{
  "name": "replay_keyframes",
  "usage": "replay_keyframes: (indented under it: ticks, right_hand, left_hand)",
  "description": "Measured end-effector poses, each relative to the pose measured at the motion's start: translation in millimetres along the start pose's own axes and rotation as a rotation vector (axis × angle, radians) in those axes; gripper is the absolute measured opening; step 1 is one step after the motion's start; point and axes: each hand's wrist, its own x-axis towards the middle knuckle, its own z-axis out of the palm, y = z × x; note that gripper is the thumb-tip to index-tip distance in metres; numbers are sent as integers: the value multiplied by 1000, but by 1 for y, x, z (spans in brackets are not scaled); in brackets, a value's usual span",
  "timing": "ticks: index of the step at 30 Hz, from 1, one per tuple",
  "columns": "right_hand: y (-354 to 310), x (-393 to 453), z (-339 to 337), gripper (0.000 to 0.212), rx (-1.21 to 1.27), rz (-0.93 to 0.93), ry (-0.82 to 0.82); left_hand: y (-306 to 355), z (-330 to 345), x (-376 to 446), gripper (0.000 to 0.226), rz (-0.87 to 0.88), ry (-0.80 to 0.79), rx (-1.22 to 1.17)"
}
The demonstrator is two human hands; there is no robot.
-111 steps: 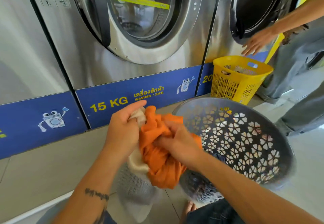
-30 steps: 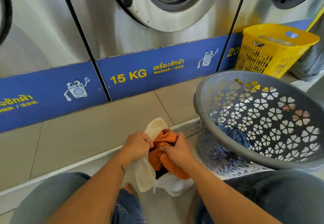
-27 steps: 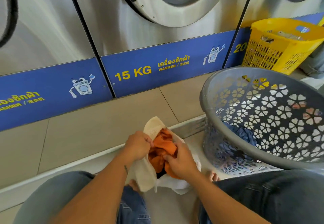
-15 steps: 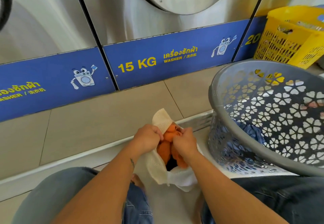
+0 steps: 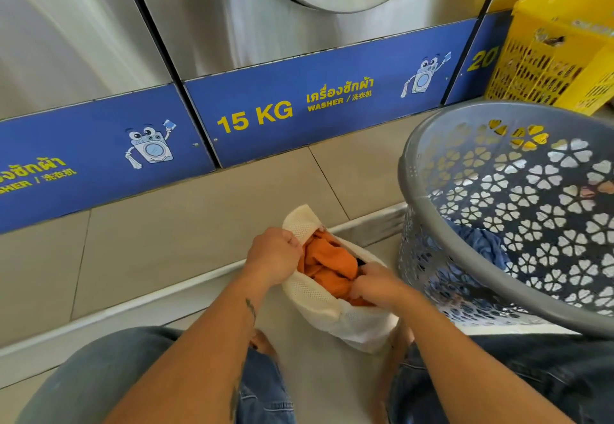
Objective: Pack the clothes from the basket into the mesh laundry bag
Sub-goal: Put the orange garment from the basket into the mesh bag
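Cream mesh laundry bag (image 5: 319,300) sits low on the tiled floor (image 5: 186,241), between the person's denim-clad knees (image 5: 99,377), mouth turned up toward the camera. Left hand (image 5: 274,254) grips the bag's left rim, fingers curled tight round the mesh, pulling that edge outward. Right hand (image 5: 377,285) is at the near right side of the mouth, fingers curled into the orange garment (image 5: 327,265) and the rim there; whether it pinches cloth, mesh or both cannot be told. Hands apart, one at each side of the opening, orange garment bunched between them and mostly inside the bag. A dark scrap shows just beyond the right knuckles, inside the mouth

Grey basket (image 5: 428,144) with flower-shaped cut-outs stands just right of the bag, tipped toward the person, its near rim over the right knee. Blue clothes (image 5: 481,241) lie at its bottom, well clear of both hands

Yellow basket (image 5: 548,68) stands behind the grey one at the floor's far right edge, against the machines. Steel washer fronts (image 5: 232,25) fill the top; blue panel (image 5: 299,111) below reads "15 KG WASHER" with a cartoon machine. Raised tile step runs along the floor's far edge, beneath the panel
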Motion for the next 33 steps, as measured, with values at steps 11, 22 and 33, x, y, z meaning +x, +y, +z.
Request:
replay_keyframes:
  ticks: [11,22,33]
  right_hand:
    - [18,12,45,52,-521,-506,17]
    - [-26,-37,4,46,-681,-342,-40]
    - [-52,-149,-169,35,-83,-555,247]
  left_hand:
    - [8,6,-6,42,70,-22,19]
    - [24,10,-13,45,146,-55,37]
    - [63,36,-23,35,219,178,-126]
